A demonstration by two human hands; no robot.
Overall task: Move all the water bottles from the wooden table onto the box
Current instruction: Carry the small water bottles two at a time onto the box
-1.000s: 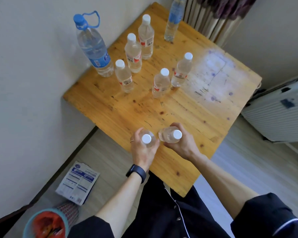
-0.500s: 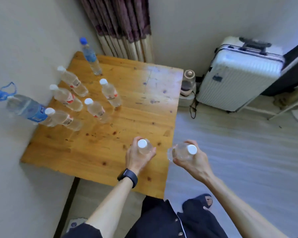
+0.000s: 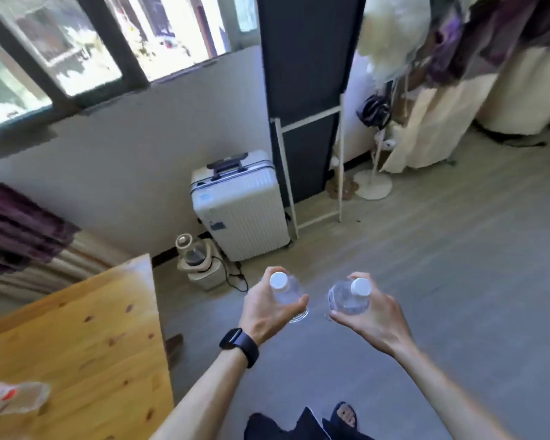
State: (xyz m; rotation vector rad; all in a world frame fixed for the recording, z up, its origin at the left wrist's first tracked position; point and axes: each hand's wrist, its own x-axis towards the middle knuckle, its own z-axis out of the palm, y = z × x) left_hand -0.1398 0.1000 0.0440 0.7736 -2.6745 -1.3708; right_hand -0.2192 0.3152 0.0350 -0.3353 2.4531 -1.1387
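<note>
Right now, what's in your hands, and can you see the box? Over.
Left hand grips first bottle, right hand grips second bottle. Both off the wooden table, over floor. Box not in view; a blurred bottle remains on the table.

Clear plastic bottles [image 3: 288,295]; knotty varnished wooden table [image 3: 86,338].

Ahead and to your right the floor [image 3: 442,296] lies open. The wooden table [image 3: 77,344] stands close on your left, right edge nearest. Along the far wall stand a white suitcase [image 3: 242,214], a small appliance [image 3: 197,265] with its cord [image 3: 235,277], and a white-framed rack [image 3: 341,160].
</note>
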